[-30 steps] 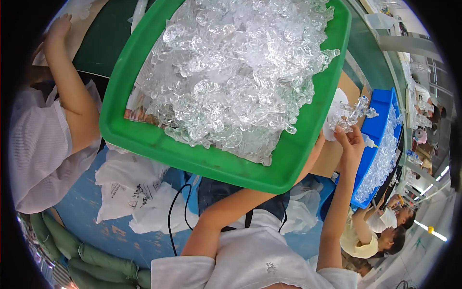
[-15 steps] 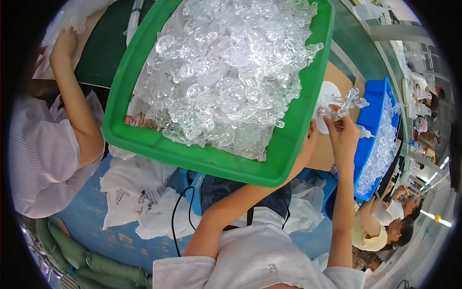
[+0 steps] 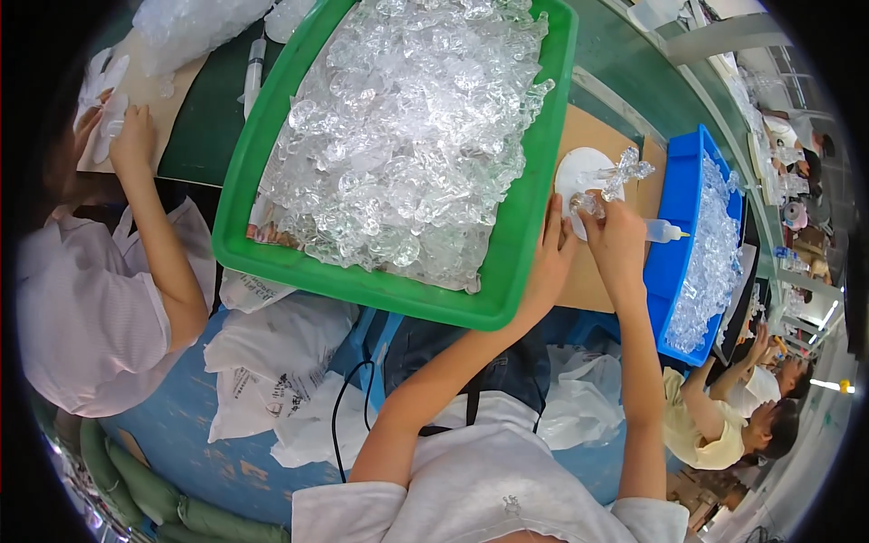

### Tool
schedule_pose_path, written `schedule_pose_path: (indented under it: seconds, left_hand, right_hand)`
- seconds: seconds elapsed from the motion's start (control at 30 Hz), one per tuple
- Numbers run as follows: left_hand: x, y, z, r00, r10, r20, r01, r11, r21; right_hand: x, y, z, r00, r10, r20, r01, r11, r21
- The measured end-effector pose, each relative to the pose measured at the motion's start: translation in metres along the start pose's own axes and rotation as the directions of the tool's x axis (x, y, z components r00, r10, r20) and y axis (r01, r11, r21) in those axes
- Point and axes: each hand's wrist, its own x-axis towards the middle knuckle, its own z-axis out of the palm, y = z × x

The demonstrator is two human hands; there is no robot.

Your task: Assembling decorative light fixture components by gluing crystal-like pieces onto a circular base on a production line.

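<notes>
My right hand (image 3: 617,242) is closed on a clear plastic ornament piece (image 3: 626,172), holding it low over a white round disc (image 3: 572,170). Whether the piece touches the disc, I cannot tell. Just left of it, my left hand (image 3: 546,264) has its fingers stretched out beside the disc, with nothing visible in them. The green tray's rim hides part of this hand. Both disc and hands are over a brown cardboard sheet (image 3: 579,282). A translucent squeeze bottle (image 3: 665,232) with a yellow tip lies right of my right hand.
A large green tray (image 3: 362,296) heaped with clear plastic pieces (image 3: 398,136) stands left of my hands. A blue bin (image 3: 674,195) holds more at the right. A co-worker's hand (image 3: 134,140) is at far left. White plastic bags (image 3: 281,353) lie below the table.
My right hand has brought the clear ornament piece lower and left, over the white disc. More of my left hand's fingers show. The whole view has shifted a little.
</notes>
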Motion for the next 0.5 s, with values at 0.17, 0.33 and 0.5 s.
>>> schedule_pose_path:
  seconds: [0.17, 0.33, 0.5]
  left_hand:
    - [0.001, 0.0, 0.004, 1.0, 0.006, 0.014, -0.006, 1.0, 0.009]
    - [0.0, 0.0, 0.001, 0.999, 0.016, 0.041, -0.016, 1.0, 0.008]
    - [0.001, 0.004, 0.001, 0.995, -0.1, 0.029, 0.103, 0.987, -0.123]
  right_hand:
    - [0.012, 0.0, -0.007, 0.98, -0.15, 0.13, 0.168, 0.975, -0.145]
    - [0.01, 0.002, -0.008, 0.992, 0.018, 0.127, -0.015, 1.0, -0.022]
    - [0.007, 0.009, -0.006, 0.991, 0.031, 0.133, -0.034, 0.999, 0.021]
